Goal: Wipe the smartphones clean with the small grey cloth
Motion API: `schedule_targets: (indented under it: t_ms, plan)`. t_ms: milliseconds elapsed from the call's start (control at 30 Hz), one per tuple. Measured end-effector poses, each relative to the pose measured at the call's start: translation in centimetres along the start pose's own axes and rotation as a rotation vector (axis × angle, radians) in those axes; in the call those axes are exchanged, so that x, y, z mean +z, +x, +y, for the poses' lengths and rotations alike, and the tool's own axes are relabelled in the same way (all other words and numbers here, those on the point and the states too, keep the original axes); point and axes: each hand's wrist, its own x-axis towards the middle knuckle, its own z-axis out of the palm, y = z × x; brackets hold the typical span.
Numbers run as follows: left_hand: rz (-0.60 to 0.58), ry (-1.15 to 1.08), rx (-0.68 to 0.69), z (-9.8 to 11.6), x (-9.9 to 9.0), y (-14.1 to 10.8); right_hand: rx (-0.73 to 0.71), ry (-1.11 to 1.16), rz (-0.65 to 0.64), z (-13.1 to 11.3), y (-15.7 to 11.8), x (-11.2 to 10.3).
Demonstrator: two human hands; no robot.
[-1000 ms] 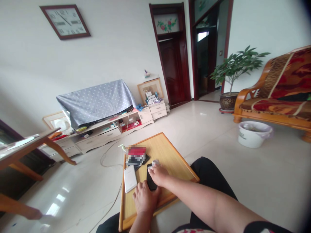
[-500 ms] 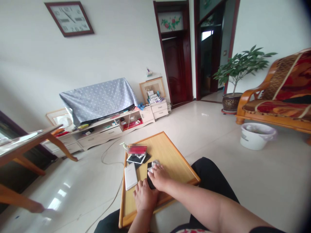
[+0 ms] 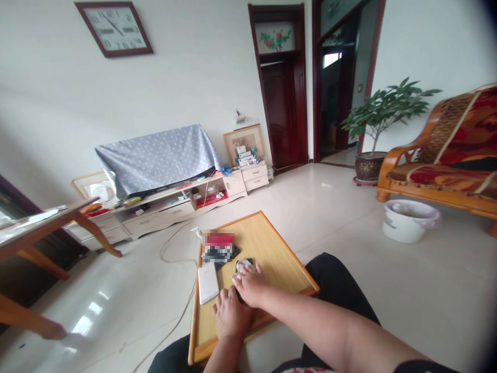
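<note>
A black phone (image 3: 239, 298) lies on the low wooden table, largely covered by my hands. My left hand (image 3: 232, 313) holds its near end, fingers curled along the left side. Above it, my right hand (image 3: 251, 286) presses a crumpled white-grey cloth (image 3: 243, 266) onto the phone's far part, its fingers bent over the cloth. Left of the black phone is a white phone (image 3: 208, 283), face down. Behind that, a red item (image 3: 219, 239), partly blurred out, rests on dark flat things. A pale pump bottle (image 3: 199, 232) stands at the table's far left corner.
The wooden table (image 3: 272, 243) has a raised rim and sits between my legs. A cable (image 3: 182, 305) runs along the floor on the left. To the right are a white bucket (image 3: 406, 228), a potted plant (image 3: 370, 166) and a wooden sofa (image 3: 438, 178). Another table (image 3: 83, 212) stands left.
My right hand has slid slightly left with the cloth, over the black phone's far part. The phone's far right corner now shows beside the cloth. My left hand stays in place.
</note>
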Motion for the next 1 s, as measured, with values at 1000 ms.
schedule_targets:
  t_ms: [1000]
  plan:
    - [-0.001,-0.009,-0.005,0.3,-0.4,0.1,-0.074,-0.043,-0.074,0.2,3.6,-0.3]
